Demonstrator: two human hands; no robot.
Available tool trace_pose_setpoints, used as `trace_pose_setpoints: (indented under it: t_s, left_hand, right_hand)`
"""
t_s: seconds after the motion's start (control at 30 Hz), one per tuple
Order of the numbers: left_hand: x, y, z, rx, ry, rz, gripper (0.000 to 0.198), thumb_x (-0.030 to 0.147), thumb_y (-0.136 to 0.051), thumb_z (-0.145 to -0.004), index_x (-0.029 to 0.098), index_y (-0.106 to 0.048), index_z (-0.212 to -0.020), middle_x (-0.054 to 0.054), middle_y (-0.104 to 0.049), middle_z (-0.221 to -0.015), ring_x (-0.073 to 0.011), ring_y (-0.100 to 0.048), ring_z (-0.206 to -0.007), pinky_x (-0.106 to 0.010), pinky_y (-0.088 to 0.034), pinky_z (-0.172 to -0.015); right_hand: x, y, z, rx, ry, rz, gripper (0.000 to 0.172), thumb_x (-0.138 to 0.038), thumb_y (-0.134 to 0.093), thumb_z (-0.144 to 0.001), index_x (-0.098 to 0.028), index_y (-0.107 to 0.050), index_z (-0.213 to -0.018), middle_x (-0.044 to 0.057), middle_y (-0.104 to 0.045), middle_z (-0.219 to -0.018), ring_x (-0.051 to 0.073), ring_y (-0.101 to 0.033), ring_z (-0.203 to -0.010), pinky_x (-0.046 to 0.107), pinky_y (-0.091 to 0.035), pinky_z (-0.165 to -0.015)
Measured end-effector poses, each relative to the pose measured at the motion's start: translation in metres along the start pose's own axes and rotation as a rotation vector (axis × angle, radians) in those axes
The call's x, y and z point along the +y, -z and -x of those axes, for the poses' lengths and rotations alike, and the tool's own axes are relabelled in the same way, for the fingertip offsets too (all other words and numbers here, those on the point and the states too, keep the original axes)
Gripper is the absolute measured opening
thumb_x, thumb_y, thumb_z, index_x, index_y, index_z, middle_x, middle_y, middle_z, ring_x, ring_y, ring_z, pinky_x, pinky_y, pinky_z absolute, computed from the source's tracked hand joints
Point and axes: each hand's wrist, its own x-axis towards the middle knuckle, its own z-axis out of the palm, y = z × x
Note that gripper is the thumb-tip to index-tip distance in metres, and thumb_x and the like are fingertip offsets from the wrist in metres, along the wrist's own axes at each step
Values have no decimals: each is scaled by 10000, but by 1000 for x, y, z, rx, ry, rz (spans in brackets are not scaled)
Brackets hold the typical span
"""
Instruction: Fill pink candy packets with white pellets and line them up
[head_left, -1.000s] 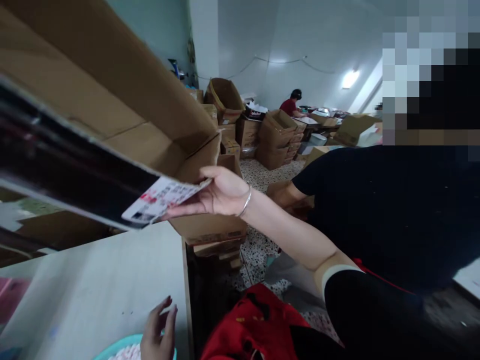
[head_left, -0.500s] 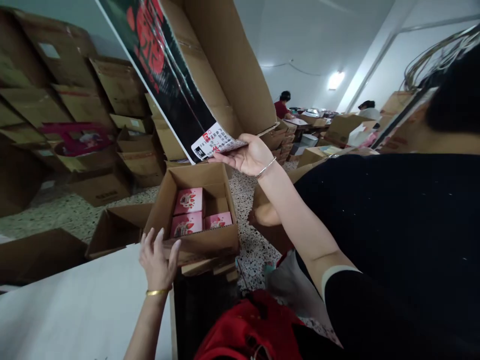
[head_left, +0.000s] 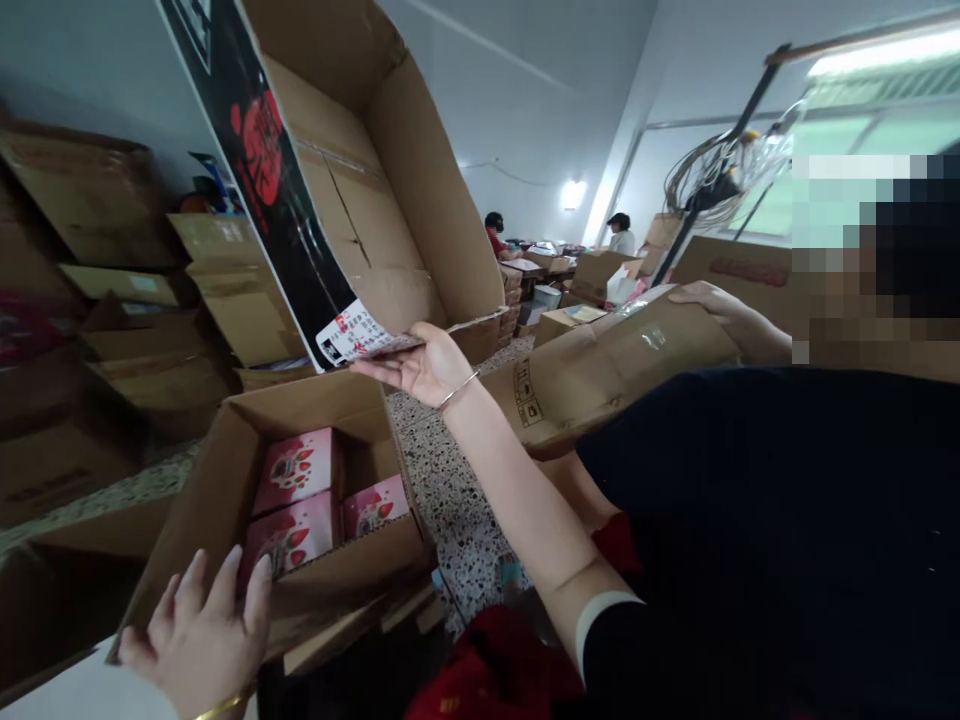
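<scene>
Right hand [head_left: 431, 365] grips one corner of a black-printed box [head_left: 401, 170], raised and tilted, open side showing. Left hand [head_left: 206, 620]: fingers spread, empty, near brown carton [head_left: 322, 400]; contact unclear. Pink boxes [head_left: 296, 470] inside carton. Co-worker's hand [head_left: 701, 295] on taped carton [head_left: 637, 345].
</scene>
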Motion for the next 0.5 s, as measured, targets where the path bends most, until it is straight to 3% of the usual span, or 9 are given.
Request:
trace_pose_setpoints:
  t_s: [0.17, 0.5]
  left_hand:
    - [1, 0, 1, 185, -100, -159, 518, 502, -397, -871, 258, -475, -1321, -98, -425, -1430, -332, -372, -1301, -557, -146, -1081]
    - [-10, -1, -1, 181, -120, -184, 531, 518, -356, -846, 245, -507, -1275, -115, -439, -1408, -345, -380, -1282, -582, -164, -1056]
  right_hand:
    - [1, 4, 4, 25, 9, -10, 332, -220, -319, -871, -5, -501, -1047, 140, -640, -795, 207, -664, -821, 376, -580, -798]
    - [-10, 2, 7, 89, 60, 60, 276, -191, -332, -830, -48, -509, -986, 136, -627, -812, 195, -649, -791, 359, -580, -804]
